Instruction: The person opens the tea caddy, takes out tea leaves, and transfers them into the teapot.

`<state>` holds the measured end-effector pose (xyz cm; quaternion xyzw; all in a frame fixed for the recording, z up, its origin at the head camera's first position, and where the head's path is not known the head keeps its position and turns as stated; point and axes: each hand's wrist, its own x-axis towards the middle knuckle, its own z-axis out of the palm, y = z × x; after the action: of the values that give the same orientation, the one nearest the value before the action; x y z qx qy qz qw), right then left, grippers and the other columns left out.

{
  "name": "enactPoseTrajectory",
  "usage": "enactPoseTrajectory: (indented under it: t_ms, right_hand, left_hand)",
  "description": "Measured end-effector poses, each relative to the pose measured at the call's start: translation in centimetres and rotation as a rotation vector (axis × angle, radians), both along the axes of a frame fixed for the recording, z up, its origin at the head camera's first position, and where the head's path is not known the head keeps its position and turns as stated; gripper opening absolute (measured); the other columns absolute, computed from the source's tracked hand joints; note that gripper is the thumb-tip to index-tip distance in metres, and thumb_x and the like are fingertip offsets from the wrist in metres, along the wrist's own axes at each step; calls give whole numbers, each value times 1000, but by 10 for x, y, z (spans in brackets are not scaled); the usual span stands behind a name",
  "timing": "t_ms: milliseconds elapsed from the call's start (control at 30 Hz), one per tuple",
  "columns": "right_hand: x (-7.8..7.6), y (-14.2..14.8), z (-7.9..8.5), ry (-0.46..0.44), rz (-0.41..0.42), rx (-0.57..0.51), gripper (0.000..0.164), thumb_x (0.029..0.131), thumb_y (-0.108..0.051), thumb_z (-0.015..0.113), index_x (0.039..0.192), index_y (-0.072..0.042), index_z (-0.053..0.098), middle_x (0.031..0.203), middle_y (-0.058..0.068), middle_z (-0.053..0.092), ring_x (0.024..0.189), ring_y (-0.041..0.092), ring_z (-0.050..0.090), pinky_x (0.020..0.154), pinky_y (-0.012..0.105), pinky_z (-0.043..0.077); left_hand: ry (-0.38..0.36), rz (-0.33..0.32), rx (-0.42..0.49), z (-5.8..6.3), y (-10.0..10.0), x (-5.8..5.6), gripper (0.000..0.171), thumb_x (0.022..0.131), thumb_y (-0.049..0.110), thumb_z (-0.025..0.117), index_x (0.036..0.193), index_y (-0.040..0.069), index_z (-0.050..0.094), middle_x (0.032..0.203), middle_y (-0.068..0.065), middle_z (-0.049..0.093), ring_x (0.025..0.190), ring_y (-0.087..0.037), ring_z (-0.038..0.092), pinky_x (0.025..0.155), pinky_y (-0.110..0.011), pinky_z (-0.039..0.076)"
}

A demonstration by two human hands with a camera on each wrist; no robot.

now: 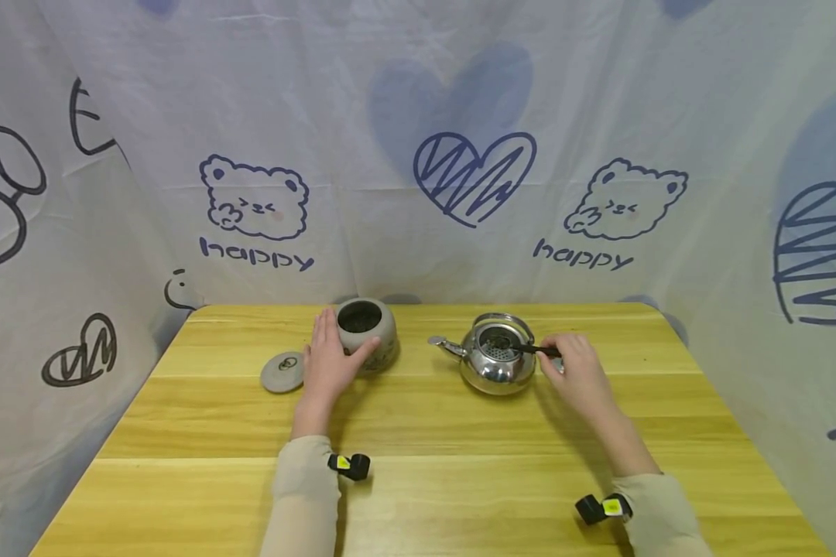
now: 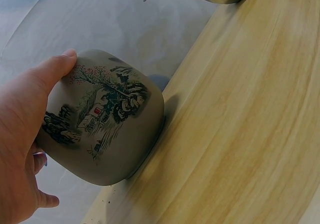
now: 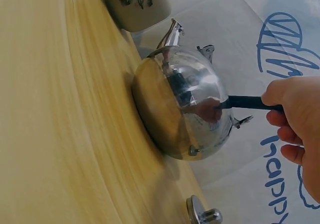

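Note:
My left hand (image 1: 330, 356) holds the grey clay jar (image 1: 385, 348), thumb across its front and fingers along its left side. Dark contents show inside its mouth; a painted landscape covers the jar's wall in the left wrist view. To the right stands a shiny steel teapot (image 1: 496, 377), uncovered, with a perforated strainer (image 1: 499, 353) and some dark matter in its opening. Between thumb and fingers, my right hand (image 1: 580, 375) pinches the handle of a slim black scoop (image 1: 535, 350). The scoop's far end reaches into the teapot's opening, where its shape is unclear.
The jar's round lid (image 1: 281, 373) lies left of my left hand. A steel knobbed lid (image 3: 197, 211) lies on the wooden table (image 1: 432, 464) beside the teapot. A printed white cloth (image 1: 362, 116) hangs behind the table and at its sides.

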<state>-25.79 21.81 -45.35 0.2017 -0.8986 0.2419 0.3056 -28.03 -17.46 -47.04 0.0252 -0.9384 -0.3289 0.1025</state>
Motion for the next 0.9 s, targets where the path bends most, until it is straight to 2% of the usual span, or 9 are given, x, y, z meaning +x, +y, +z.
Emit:
enactPoseTrajectory:
  t_ms: [133, 367, 633, 767, 900]
  right_hand:
    - [0, -3, -2, -4, -6, -86, 17, 80, -1, 75, 94, 1, 65, 91, 16, 68, 87, 30, 56, 77, 43, 47]
    - [-1, -4, -8, -19, -12, -217, 21, 75, 1, 79, 92, 0, 67, 88, 13, 67, 77, 19, 51, 65, 19, 40]
    - [-2, -3, -14, 75, 32, -232, 23, 71, 5, 80, 90, 1, 66, 86, 13, 67, 79, 17, 50, 68, 7, 35]
    - [-2, -3, -14, 158, 63, -205, 25, 69, 9, 80, 90, 2, 67, 86, 14, 67, 82, 21, 53, 72, 9, 38]
    - [-2, -4, -14, 250, 99, -174, 27, 68, 12, 78, 90, 3, 66, 86, 15, 67, 82, 27, 56, 76, 23, 44]
  left_hand:
    - [2, -4, 7, 1, 0, 1, 112, 83, 78, 49, 158, 13, -3, 166, -10, 3, 154, -28, 3, 118, -66, 12]
    - [6, 2, 3, 1, 0, 1, 111, 83, 76, 51, 158, 9, 2, 166, -11, 5, 154, -29, 5, 118, -66, 14]
    - [13, -3, 25, 1, 1, 1, 110, 84, 74, 52, 157, 7, 5, 165, -13, 6, 154, -30, 5, 118, -65, 14]
    - [17, -5, 18, 0, 0, 0, 111, 83, 76, 51, 157, 7, 4, 165, -13, 5, 154, -30, 5, 118, -65, 15]
    - [14, -4, 8, -1, 0, 0, 112, 83, 77, 49, 158, 8, 3, 166, -12, 5, 154, -30, 5, 118, -65, 15]
